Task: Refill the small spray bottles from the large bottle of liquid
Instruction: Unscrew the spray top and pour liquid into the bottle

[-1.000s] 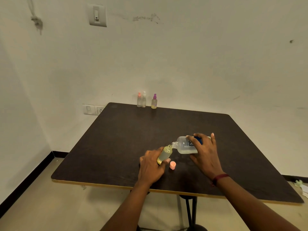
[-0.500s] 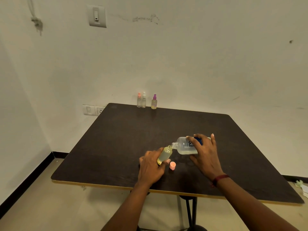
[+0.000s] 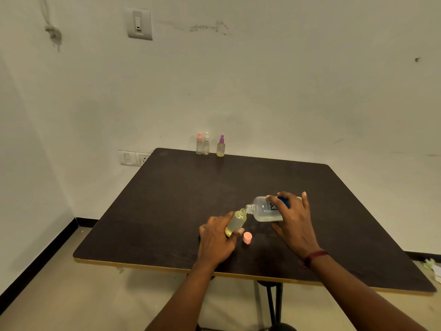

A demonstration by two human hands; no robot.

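The left hand (image 3: pixel 216 240) wraps its fingers round the tipped small bottle (image 3: pixel 235 222). The right hand (image 3: pixel 292 218) wraps its fingers round the big bottle (image 3: pixel 262 209) at 2 o'clock, mouths touching. A pink cap (image 3: pixel 247 237) sits on the tabletop (image 3: pixel 214 187).

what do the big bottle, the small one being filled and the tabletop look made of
The large bottle: probably clear, slightly frosted plastic; its wall is see-through but hazy. The small bottle: translucent plastic or glass, cannot tell which; yellowish liquid shows through. The table: seemingly dark matte wood-grain laminate, with a lighter board edge along the front.
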